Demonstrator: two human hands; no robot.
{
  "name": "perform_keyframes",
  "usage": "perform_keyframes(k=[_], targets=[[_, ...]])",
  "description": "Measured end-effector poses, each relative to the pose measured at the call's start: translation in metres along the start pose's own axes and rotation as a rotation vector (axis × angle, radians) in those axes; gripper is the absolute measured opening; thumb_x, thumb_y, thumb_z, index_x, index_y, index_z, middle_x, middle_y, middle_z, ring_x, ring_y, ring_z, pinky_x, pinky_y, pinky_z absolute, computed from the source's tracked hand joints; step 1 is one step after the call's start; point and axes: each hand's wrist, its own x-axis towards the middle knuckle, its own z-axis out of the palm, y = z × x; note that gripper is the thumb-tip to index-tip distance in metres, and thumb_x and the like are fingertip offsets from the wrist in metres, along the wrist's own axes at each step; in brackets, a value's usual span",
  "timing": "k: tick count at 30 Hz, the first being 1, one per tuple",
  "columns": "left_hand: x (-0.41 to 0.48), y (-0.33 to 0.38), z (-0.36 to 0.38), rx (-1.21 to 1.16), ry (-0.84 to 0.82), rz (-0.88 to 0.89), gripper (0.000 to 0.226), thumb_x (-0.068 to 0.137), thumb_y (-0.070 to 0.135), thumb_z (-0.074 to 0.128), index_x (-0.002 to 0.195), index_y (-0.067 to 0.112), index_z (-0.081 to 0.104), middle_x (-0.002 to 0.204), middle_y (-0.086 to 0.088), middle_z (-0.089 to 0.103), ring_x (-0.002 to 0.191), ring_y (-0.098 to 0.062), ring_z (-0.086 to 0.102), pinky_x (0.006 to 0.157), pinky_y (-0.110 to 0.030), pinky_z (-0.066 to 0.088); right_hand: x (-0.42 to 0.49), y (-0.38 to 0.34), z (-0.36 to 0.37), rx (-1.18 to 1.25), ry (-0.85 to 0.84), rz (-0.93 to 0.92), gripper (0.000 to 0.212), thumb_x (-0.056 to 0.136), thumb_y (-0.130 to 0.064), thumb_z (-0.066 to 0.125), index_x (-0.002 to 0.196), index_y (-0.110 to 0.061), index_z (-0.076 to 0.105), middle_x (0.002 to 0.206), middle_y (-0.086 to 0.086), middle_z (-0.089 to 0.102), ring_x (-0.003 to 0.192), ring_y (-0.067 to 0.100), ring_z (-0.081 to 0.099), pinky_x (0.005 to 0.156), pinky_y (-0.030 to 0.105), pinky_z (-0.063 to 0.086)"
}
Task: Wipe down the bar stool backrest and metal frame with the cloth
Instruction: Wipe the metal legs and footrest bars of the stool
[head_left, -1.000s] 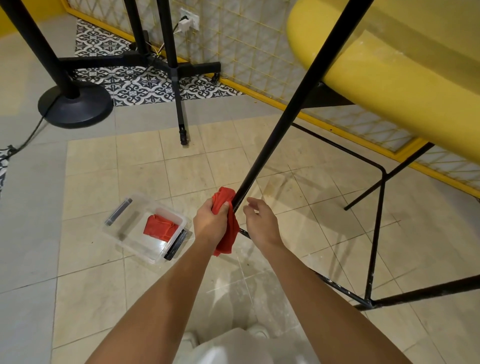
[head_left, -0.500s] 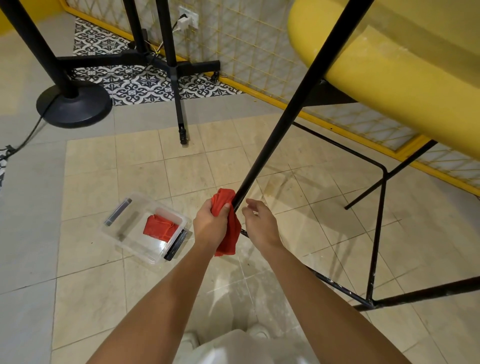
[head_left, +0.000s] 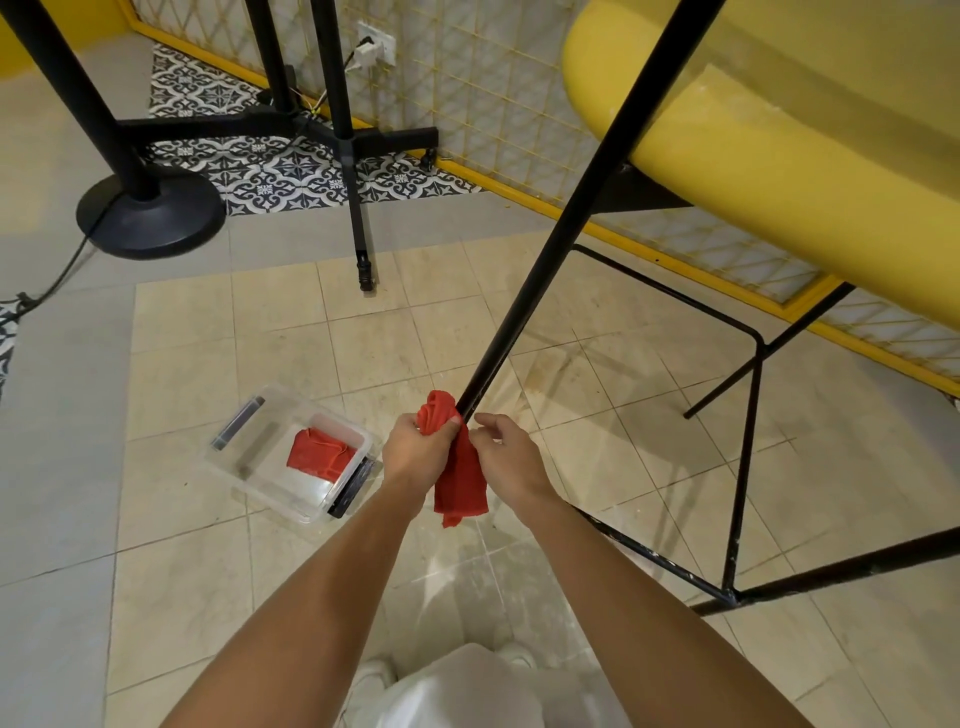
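1. My left fingers curl tight round the red cloth. It is soft and bunched, and I hold it against the low end of the stool leg, a slim matte-black metal tube set at a slant.
2. My right fingers hang loosely curled just beside the cloth, gripping nothing.
3. The smooth yellow seat shell curves at upper right.
4. A clear plastic box on the tiled floor holds another red cloth.

The cloth is red against the black stool leg. Above the leg, the seat is yellow. Left of the leg, a clear box holds a second cloth, also red. Beyond the leg, patterned tiles show black-and-white florals; plain tiles beneath it are cream.
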Motion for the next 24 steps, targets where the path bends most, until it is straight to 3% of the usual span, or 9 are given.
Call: perform_keyframes(k=[3,6,10,12,16,21,24], targets=[[-0.009,0.004,-0.006,-0.019,-0.084,0.023,0.023,0.083,0.034,0.069,0.093,0.015,0.06,0.095,-0.01,0.067,0.092,-0.027,0.065,0.086,-0.045,0.055,-0.008,0.0,0.002,-0.008,-0.04,-0.01,0.039,0.098,-0.038,0.043,0.132,-0.021,0.048,0.124,0.002,0.057,0.106,0.015,0.054,0.086,0.024,0.042],[-0.021,0.012,-0.011,-0.086,-0.202,0.029,0.022,0.089,0.033,0.061,0.095,0.012,0.066,0.092,-0.01,0.068,0.084,-0.024,0.065,0.077,-0.04,0.057,-0.014,0.001,0.003,-0.035,-0.075,-0.035,0.048,0.096,-0.049,0.038,0.137,-0.026,0.042,0.127,0.001,0.057,0.113,0.019,0.055,0.096,0.032,0.044],[-0.039,0.025,-0.019,-0.095,-0.35,0.043,0.033,0.096,0.035,0.046,0.082,0.013,0.066,0.058,0.006,0.057,0.058,-0.009,0.055,0.053,-0.024,0.047,-0.02,0.0,0.001,0.003,-0.07,-0.021,0.045,0.096,-0.044,0.042,0.139,-0.029,0.037,0.127,0.001,0.056,0.113,0.021,0.056,0.1,0.039,0.045],[-0.045,0.029,-0.02,-0.047,-0.381,0.067,0.034,0.098,0.033,0.044,0.086,0.012,0.067,0.053,0.008,0.053,0.055,-0.006,0.053,0.049,-0.021,0.046,-0.021,0.001,-0.001,0.055,-0.049,0.008,0.044,0.096,-0.04,0.045,0.138,-0.028,0.037,0.122,0.002,0.059,0.108,0.021,0.058,0.097,0.04,0.047],[-0.046,0.032,-0.019,-0.008,-0.272,0.154,0.034,0.096,0.032,0.044,0.099,0.013,0.072,0.071,0.0,0.063,0.074,-0.014,0.056,0.065,-0.028,0.049,-0.023,-0.001,-0.005,0.096,0.046,-0.031,0.039,0.097,-0.032,0.044,0.136,-0.027,0.041,0.116,0.001,0.059,0.102,0.021,0.058,0.091,0.038,0.049],[-0.036,0.028,-0.022,-0.056,-0.028,0.207,0.029,0.095,0.025,0.042,0.097,0.02,0.07,0.078,-0.001,0.066,0.074,-0.014,0.056,0.062,-0.029,0.048,-0.017,-0.003,-0.004,0.092,0.145,-0.054,0.049,0.098,-0.032,0.042,0.145,-0.03,0.029,0.131,0.003,0.052,0.113,0.024,0.054,0.099,0.044,0.046],[-0.024,0.023,-0.025,-0.076,0.005,0.197,0.029,0.093,0.025,0.042,0.097,0.02,0.07,0.077,0.0,0.066,0.078,-0.015,0.057,0.062,-0.028,0.046,-0.011,-0.006,0.001,0.087,0.168,-0.085,0.053,0.098,-0.033,0.044,0.147,-0.033,0.024,0.132,0.002,0.052,0.113,0.022,0.053,0.098,0.037,0.045]])
